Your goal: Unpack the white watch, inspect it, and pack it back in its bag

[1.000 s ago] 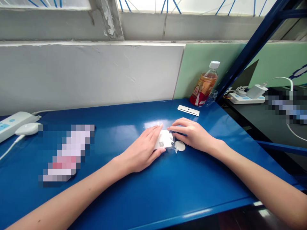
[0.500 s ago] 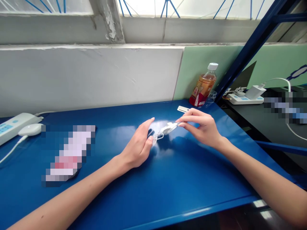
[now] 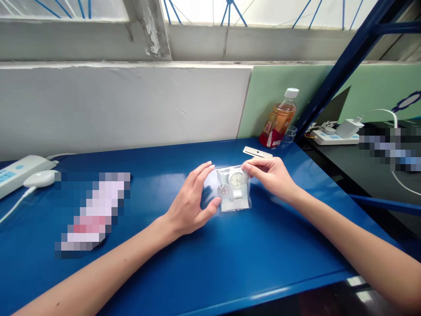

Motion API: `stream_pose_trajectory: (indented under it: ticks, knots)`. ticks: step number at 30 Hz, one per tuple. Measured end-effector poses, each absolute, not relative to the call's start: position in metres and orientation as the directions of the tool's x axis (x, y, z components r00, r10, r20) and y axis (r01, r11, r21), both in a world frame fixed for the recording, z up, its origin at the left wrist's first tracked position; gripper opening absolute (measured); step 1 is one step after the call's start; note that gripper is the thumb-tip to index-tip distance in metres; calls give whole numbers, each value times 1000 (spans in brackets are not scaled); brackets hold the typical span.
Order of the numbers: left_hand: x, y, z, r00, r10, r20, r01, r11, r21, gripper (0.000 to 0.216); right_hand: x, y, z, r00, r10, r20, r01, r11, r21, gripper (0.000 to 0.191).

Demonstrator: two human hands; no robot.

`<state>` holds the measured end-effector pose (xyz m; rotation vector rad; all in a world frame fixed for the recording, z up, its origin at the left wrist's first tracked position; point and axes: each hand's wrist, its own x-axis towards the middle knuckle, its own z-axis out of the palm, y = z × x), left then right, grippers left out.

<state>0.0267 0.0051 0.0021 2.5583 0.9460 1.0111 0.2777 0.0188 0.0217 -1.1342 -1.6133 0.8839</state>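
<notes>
The bag (image 3: 234,204) lies just right of my spread left hand (image 3: 192,197), my right hand (image 3: 271,174) pinching its far right corner.

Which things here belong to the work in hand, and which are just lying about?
In use:
clear bag, pinched by the right hand
white watch inside it

Apparently lying about:
drink bottle
white slotted strip
power strip at far left

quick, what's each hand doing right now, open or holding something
Left hand: open, beside the clear square plastic bag; contact unclear.
Right hand: closed, pinching that bag's upper right corner, white round-faced watch inside.
</notes>
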Motion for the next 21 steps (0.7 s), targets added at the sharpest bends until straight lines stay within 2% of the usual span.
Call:
stream_pose_trajectory:
  ticks: [5, 8, 12, 14, 17, 19, 21]
  knots:
    - [29, 6, 3, 627, 576, 524, 466, -817, 340, 85, 277, 24, 5, -147, 963, 226, 296, 261, -919, 27]
    - [31, 7, 3, 705, 546, 453, 461, -838, 292, 95, 275, 24, 5, -182, 959, 216, 348, 269, -898, 28]
    - [33, 8, 1, 732, 581, 355, 489, -812, 319, 99, 273, 22, 6, -291, 934, 208, 407, 318, -857, 26]
    - [33, 9, 0, 726, 607, 324, 510, -791, 338, 96, 274, 21, 4, -315, 917, 245, 502, 380, -777, 24]
    - [33, 10, -1, 718, 639, 274, 539, -761, 362, 92, 277, 19, 2, -412, 835, 364, 642, 549, -535, 25]
    - [33, 11, -1, 715, 652, 250, 550, -747, 374, 91, 278, 17, 5, -523, 761, 384, 648, 647, -400, 29]
    - [33, 12, -2, 715, 658, 238, 558, -741, 373, 91, 279, 16, 12, -624, 706, 337, 615, 709, -345, 34]
